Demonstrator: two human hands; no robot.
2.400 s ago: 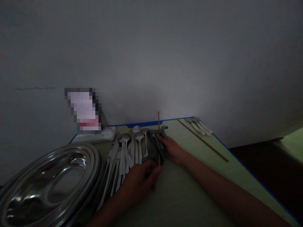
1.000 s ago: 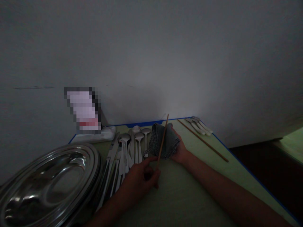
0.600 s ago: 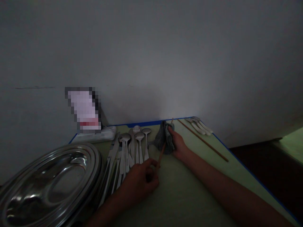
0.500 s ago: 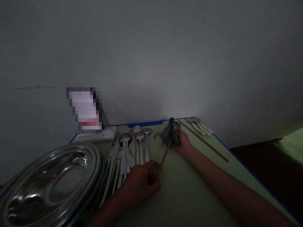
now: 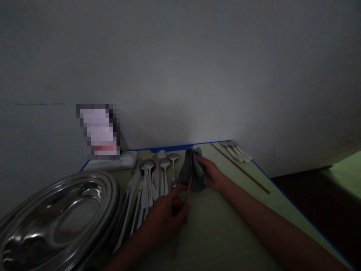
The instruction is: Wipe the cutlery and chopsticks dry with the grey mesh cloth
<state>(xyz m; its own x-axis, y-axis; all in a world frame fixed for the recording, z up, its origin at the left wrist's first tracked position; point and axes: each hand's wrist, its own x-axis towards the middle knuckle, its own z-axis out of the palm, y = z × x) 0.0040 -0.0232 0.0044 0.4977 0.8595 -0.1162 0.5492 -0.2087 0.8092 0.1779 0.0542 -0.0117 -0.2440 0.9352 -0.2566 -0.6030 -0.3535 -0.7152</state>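
Observation:
A thin wooden chopstick point(image 5: 188, 190) slants down between my two hands, its upper part inside a grey patterned cloth point(image 5: 193, 169). My left hand point(image 5: 166, 214) pinches the stick between thumb and fingers, and its lower end sticks out below that hand. My right hand point(image 5: 211, 171) grips the cloth from the right, folded around the stick. A second chopstick point(image 5: 239, 168) lies on the table right of my right hand. Several spoons and knives point(image 5: 148, 180) lie beside my left hand.
Stacked oval metal trays point(image 5: 80, 222) fill the left of the green table point(image 5: 222, 241). A blurred-out upright screen point(image 5: 98, 130) stands behind them by a white block point(image 5: 113, 161). Forks with white handles point(image 5: 238, 151) lie at the back right. A wall point(image 5: 180, 75) rises behind.
My right hand and the cloth have moved left and down along the chopstick, closer to my left hand. The stick's lower end now shows below my left hand.

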